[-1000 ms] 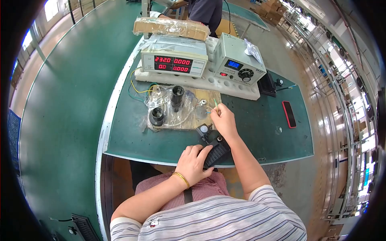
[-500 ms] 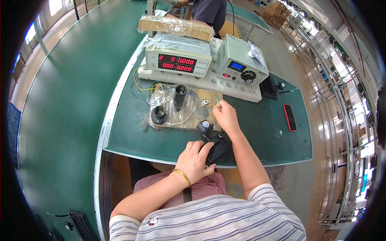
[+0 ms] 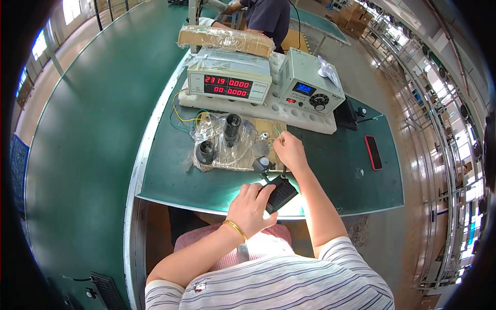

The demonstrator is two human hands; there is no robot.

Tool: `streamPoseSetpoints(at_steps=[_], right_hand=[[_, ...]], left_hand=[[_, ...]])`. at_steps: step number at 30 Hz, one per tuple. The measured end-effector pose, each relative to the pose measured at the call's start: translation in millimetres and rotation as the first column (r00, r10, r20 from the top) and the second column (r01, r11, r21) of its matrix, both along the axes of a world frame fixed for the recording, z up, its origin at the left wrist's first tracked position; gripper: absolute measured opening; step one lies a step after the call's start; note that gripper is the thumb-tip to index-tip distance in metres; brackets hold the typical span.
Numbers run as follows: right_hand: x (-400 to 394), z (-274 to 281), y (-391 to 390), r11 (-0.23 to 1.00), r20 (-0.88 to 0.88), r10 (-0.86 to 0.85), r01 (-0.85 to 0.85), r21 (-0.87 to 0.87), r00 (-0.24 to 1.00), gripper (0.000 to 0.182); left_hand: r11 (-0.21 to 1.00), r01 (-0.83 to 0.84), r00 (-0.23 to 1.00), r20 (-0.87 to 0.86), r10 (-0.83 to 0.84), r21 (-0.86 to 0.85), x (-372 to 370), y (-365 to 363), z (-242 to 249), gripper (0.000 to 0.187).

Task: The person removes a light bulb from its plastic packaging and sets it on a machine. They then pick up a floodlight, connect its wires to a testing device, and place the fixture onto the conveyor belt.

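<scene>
My left hand [image 3: 251, 205] grips a black ribbed lamp unit [image 3: 279, 192] at the near edge of the green bench; bright light glows under the unit. My right hand [image 3: 290, 150] pinches thin green and yellow wires [image 3: 278, 133] just above the unit. A small black socket with a white face [image 3: 262, 164] sits between the unit and my right hand. Beside it lies a clear plastic sheet [image 3: 227, 147] with two black cylindrical parts [image 3: 231, 127] on it.
A meter with red digits [image 3: 228, 82] and a white dial box with a blue display [image 3: 311, 89] stand on white foam at the back. A red phone [image 3: 373, 152] lies at the right. Another person stands behind the far end of the bench [image 3: 266, 13].
The black unit in my left hand has lit up, throwing light on the bench edge. My right hand stays on the wires. The meter's top reading changed.
</scene>
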State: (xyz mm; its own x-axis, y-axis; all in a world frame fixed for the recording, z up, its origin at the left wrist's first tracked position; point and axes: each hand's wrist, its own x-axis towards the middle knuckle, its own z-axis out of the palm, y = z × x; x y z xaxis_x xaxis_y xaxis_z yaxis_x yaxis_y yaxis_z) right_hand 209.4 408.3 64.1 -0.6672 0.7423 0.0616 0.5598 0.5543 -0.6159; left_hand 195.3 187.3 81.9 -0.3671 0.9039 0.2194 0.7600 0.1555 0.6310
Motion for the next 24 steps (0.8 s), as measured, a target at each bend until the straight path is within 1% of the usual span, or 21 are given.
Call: streamPoseSetpoints(at_steps=[8,11,14,15,16,17,18,19,20,21,22,24], right_hand=[[-1,0,-1,1.0,-0.021,-0.008,0.008,0.016,1.0,0.022],[-1,5,-4,1.0,-0.009,-0.012,0.012,0.009,1.0,0.022],[0,0,-1,1.0,0.004,-0.014,0.014,0.024,1.0,0.022],[3,-5,4,0.997,-0.001,-0.015,0.015,0.078,1.0,0.023],[3,-10,7,0.993,-0.008,0.007,-0.006,0.12,1.0,0.023],[4,3,1,0.998,0.013,-0.028,0.027,0.053,1.0,0.025],[4,12,-6,0.998,-0.032,0.005,-0.003,0.06,0.999,0.022],[6,11,-9,0.992,-0.172,0.071,-0.053,0.112,0.983,0.017],[7,14,-14,0.998,-0.292,0.043,-0.053,-0.025,0.955,0.014],[14,26,-23,0.956,-0.43,0.016,-0.14,-0.259,0.903,0.015],[18,43,-38,0.908,-0.518,-0.031,-0.193,-0.373,0.855,0.017],[21,54,-57,0.856,-0.727,-0.098,-0.315,-0.41,0.679,0.02]], left_hand=[[1.0,-0.01,1.0,-0.013,0.01,0.007,-1,0,1,0.065],[1.0,-0.009,1.0,-0.017,0.009,0.027,-1,0,-1,0.065],[0.999,-0.003,1.0,-0.018,0.004,0.05,-1,1,-1,0.065],[0.998,-0.009,1.0,-0.02,0.01,0.055,-1,0,-1,0.065],[0.999,0.034,0.999,0.038,-0.035,0.018,-2,1,1,0.065],[0.998,0.046,0.994,0.1,-0.043,-0.03,-4,0,2,0.065],[0.997,0.024,0.999,0.035,-0.027,0.069,-6,-4,-3,0.065],[0.995,0.015,1.0,0.022,-0.017,0.1,-7,-10,-5,0.066],[0.994,0.02,0.999,0.037,-0.024,0.106,-11,-20,-1,0.067],[0.985,0.016,0.999,0.035,-0.022,0.172,-14,-31,0,0.068],[0.983,0.005,0.999,0.03,-0.011,0.184,-19,-43,5,0.069],[0.965,-0.069,0.997,-0.021,0.077,0.253,-30,-71,4,0.07]])
